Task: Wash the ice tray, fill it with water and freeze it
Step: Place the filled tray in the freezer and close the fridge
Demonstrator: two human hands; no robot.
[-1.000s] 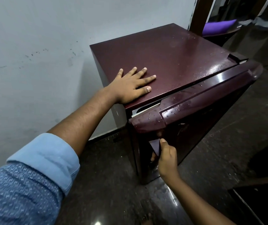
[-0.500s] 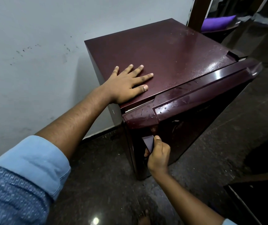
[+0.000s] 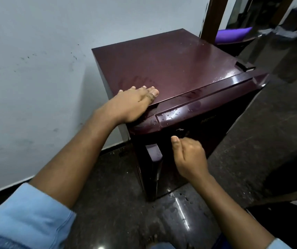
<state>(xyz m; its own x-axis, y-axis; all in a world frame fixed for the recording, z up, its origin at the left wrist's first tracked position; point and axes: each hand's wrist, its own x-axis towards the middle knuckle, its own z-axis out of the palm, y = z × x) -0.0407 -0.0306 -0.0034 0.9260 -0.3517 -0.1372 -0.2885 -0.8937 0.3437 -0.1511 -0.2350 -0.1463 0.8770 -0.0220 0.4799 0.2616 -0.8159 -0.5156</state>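
Observation:
A small maroon fridge [image 3: 180, 69] stands against the pale wall, and its door [image 3: 230, 119] sits flush with the body. Water drops speckle the door's top band. My left hand [image 3: 131, 103] rests flat on the front left corner of the fridge top, fingers straight. My right hand [image 3: 189, 155] hovers in front of the door, just right of the recessed handle [image 3: 154, 152], fingers curled with the thumb up and nothing in it. No ice tray is in view.
Dark polished stone floor [image 3: 118, 203] with wet spots lies below the fridge. A wooden post [image 3: 214, 15] and a purple cushion [image 3: 234, 34] are behind it. A dark object [image 3: 288, 221] sits at the lower right.
The fridge door has swung shut. My right hand let go of the handle and moved right. My left hand slid back toward the fridge's front left corner.

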